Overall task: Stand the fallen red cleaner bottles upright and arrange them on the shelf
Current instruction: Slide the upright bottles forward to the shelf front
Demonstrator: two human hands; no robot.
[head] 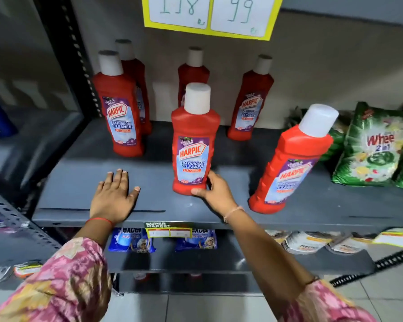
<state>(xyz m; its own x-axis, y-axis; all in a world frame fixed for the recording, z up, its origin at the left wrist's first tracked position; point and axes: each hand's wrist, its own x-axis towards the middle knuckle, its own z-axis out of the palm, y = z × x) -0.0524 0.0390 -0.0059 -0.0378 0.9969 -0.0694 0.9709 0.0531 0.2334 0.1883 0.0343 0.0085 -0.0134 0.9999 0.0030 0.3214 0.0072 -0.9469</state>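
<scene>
Several red cleaner bottles with white caps stand upright on the grey shelf point(79, 187). My right hand point(215, 194) grips the base of the front middle bottle point(193, 140), which stands upright. My left hand point(114, 196) lies flat and open on the shelf's front, touching no bottle. A front right bottle point(291, 163) stands near the shelf edge. At the left stand a front bottle point(120, 105) and one behind it point(135, 73). Two more stand at the back: one point(192, 73) behind the held bottle, one point(251, 101) to its right.
Green detergent packs point(372, 147) lie at the shelf's right end. A yellow price sign point(209, 15) hangs above. Blue sachets point(130, 240) and other packets sit on the lower shelf. A perforated metal upright point(75, 54) bounds the shelf at left.
</scene>
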